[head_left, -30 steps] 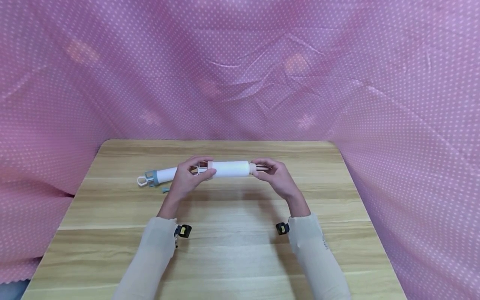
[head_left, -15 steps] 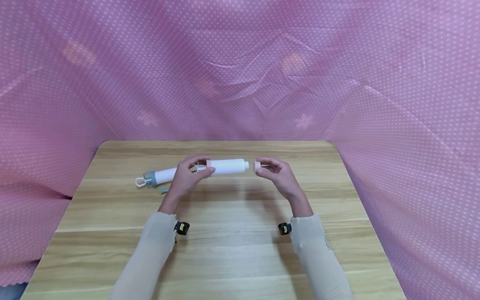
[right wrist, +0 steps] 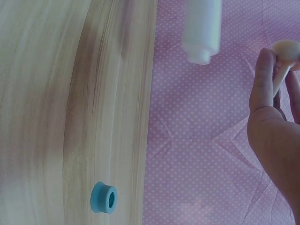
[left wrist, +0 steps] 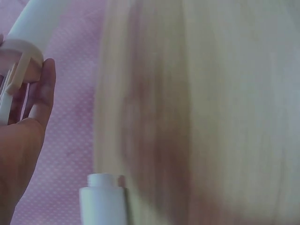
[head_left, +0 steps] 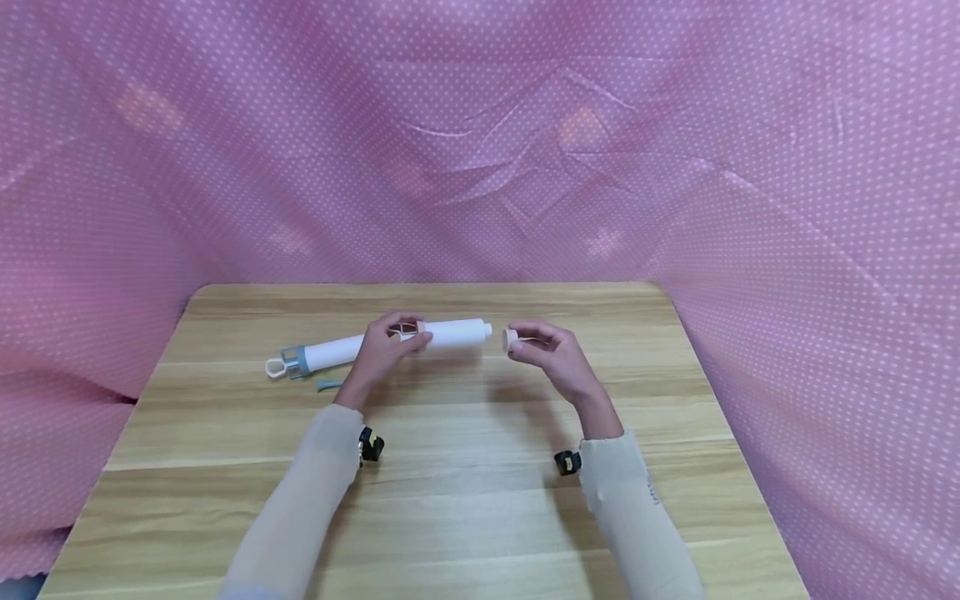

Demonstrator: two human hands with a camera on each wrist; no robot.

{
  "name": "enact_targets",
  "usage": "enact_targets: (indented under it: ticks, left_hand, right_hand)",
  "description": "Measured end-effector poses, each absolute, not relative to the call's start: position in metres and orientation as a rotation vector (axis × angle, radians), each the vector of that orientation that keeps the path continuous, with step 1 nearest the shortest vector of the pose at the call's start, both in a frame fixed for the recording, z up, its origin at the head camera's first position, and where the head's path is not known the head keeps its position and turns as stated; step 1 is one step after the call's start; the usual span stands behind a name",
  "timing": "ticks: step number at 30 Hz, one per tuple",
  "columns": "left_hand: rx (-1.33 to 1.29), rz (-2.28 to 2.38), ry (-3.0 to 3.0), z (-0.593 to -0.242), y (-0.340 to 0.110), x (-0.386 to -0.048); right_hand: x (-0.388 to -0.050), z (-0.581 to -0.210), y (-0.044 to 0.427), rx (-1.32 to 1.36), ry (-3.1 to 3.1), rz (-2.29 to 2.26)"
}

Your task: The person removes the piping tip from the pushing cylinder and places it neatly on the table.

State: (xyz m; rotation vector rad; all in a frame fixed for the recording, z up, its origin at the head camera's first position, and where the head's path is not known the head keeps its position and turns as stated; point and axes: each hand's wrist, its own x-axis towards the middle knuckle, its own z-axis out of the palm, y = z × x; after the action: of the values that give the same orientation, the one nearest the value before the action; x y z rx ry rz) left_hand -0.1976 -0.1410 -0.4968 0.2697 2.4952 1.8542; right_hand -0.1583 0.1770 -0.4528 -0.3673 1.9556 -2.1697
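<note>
Above the table (head_left: 465,508), I see the left hand (head_left: 378,346), fingers gripping a white cylinder (head_left: 456,332) at its collared end; the right hand's (head_left: 555,358) fingers pinch a stemmed pale cap (head_left: 509,340), near but apart. Beyond hangs pink dotted cloth (head_left: 480,200).

2 white tubes (left wrist: 35,23) (left wrist: 103,206), wooden table (left wrist: 234,93)

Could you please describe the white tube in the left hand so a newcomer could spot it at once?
Start at the wooden table and find the left hand above its far half. That hand holds the white tube in the air. Its peach collar sets it apart from the second tube, which lies on the table with a blue collar.
</note>
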Motion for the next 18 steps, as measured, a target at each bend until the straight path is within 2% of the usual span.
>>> enact_targets:
  ticks: [18]
  left_hand:
    - [0.129, 1.83, 2.35, -0.536, -0.133, -0.223]
  right_hand:
    - [-0.157, -0.456, 0.174, -0.383, 1.897, -2.202]
